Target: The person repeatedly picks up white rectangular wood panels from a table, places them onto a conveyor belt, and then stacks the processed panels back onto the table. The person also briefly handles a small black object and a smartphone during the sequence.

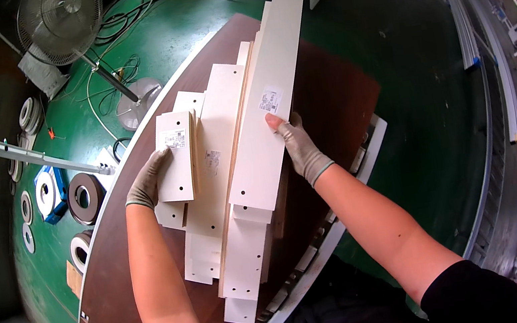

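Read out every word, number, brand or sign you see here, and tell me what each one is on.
Nothing is legible enough to quote.
Label on the small white board, a square code and fine print: too small to read.
Label on the long white board at the right: too small to read.
Label on the middle white board: too blurred to read.
Fan: any marking on its hub is too blurred to tell.

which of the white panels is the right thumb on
The long white panel lying uppermost on the right side; the right hand has its thumb just below the label. It reaches farther toward the picture's top than the other panels.
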The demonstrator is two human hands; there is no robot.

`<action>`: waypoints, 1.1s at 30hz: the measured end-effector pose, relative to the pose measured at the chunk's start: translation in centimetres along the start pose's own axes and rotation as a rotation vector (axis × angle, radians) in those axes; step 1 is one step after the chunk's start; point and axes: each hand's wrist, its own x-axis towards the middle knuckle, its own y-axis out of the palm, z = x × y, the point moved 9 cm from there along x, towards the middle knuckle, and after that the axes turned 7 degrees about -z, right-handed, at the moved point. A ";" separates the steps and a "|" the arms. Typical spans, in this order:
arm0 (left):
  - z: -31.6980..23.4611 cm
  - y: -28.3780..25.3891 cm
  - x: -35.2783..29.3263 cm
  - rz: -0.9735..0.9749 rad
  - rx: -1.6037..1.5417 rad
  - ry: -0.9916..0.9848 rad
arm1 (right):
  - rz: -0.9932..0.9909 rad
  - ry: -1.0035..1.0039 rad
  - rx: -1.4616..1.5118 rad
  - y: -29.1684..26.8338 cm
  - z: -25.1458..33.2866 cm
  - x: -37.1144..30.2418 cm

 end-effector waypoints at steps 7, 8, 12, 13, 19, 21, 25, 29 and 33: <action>-3.1 3.8 -2.0 0.015 0.035 0.128 | 0.015 -0.005 -0.064 -3.0 -0.2 2.1; -3.9 3.0 -2.3 -0.053 0.116 0.190 | 0.053 0.020 -0.043 -2.5 0.2 1.6; -7.7 3.1 -3.6 -0.245 0.410 0.494 | 0.106 0.026 -0.023 -3.1 1.3 0.6; -8.3 3.5 -3.9 -0.298 0.499 0.565 | 0.094 0.007 -0.028 -3.8 1.5 0.7; -7.0 9.2 -6.6 -0.829 1.178 0.334 | 0.080 0.272 0.210 -7.1 1.7 0.7; -6.5 11.1 -7.4 -0.886 1.244 0.240 | 0.140 0.274 0.257 -7.6 1.2 2.6; -8.3 19.1 -6.4 -0.818 1.328 0.115 | 0.169 0.278 0.241 -11.8 0.2 5.9; -4.0 16.3 -7.0 -0.770 1.241 0.166 | 0.301 0.261 0.148 -15.2 0.8 5.6; -5.3 20.4 -8.6 -0.849 1.165 0.396 | 0.382 0.296 -0.070 -17.9 0.8 5.4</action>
